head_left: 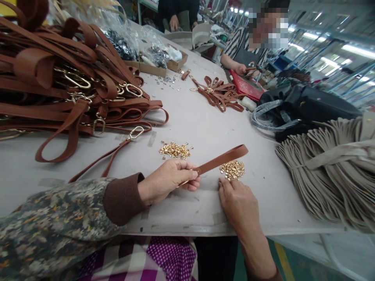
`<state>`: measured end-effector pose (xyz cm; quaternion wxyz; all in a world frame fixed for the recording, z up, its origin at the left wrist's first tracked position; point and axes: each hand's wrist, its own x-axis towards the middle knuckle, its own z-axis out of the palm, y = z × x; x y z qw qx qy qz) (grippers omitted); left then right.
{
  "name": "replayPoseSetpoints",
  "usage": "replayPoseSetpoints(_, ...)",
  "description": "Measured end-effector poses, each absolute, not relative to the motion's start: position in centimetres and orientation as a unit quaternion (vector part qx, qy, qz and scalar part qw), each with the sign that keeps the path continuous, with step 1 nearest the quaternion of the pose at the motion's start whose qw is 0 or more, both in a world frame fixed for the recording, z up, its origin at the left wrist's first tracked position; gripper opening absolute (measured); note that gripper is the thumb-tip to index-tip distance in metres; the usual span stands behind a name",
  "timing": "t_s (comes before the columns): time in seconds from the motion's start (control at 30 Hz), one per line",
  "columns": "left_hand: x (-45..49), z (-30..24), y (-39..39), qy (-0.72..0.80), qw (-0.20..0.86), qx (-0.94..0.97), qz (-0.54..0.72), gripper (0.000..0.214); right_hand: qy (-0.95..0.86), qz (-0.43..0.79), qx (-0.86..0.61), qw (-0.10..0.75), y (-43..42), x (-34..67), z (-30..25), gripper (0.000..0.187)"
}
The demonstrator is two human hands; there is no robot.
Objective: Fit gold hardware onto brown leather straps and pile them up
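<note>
My left hand (175, 175) pinches one end of a brown leather strap (224, 157), whose looped end points up and to the right. Part of a thin metal ring shows under my fingers. My right hand (238, 199) rests on the table at the near edge of a pile of small gold rivet pieces (233, 169). Its fingertips are drawn together, and whatever they may hold is too small to see. Beyond my left hand lies a second pile of gold rivet pieces (175, 150).
Brown straps with gold clasps (88, 86) are heaped at the left. More looped straps (218, 93) lie farther back. At the right are a bundle of grey strips (328, 168) and a black bag (316, 105). A co-worker (246, 50) sits across the table (199, 121).
</note>
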<state>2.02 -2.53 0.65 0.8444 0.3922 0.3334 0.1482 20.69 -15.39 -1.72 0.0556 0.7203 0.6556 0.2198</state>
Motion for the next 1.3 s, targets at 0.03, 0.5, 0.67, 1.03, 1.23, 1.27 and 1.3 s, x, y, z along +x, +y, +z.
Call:
replayPoseSetpoints(0.03,2.0,0.7,-2.5,0.333,0.845,0.39,0.151,0.004,0.657,0.224,0.717,0.065,-15.3,20.6,-1.6,0.011)
replayPoseSetpoints(0.5,2.1,-0.1,-2.8,0.292,0.812,0.476,0.169,0.013,0.672,0.213,0.702,-0.095,-14.7,22.4,-3.3,0.02)
replayPoseSetpoints(0.67,2.0,0.1,-2.8,0.297,0.78,0.517,0.189,0.01,0.651,0.194,0.712,-0.18,-15.0,22.9,-4.1,0.019)
replayPoseSetpoints(1.03,2.5,-0.9,-3.2,0.298,0.763,0.528,0.224,0.015,0.671,0.139,0.622,-0.378,-14.4,15.5,-1.5,0.025)
replayPoseSetpoints(1.23,2.3,-1.2,-3.6,0.272,0.768,0.538,0.218,0.02,0.666,0.138,0.63,-0.375,-13.7,15.5,-1.6,0.022)
replayPoseSetpoints(1.27,2.3,-1.1,-3.7,0.269,0.76,0.549,0.22,0.021,0.666,0.139,0.63,-0.375,-13.8,15.6,-1.5,0.022)
replayPoseSetpoints(1.3,2.2,-1.1,-3.8,0.269,0.749,0.563,0.222,0.022,0.667,0.137,0.63,-0.375,-13.8,15.6,-1.4,0.022)
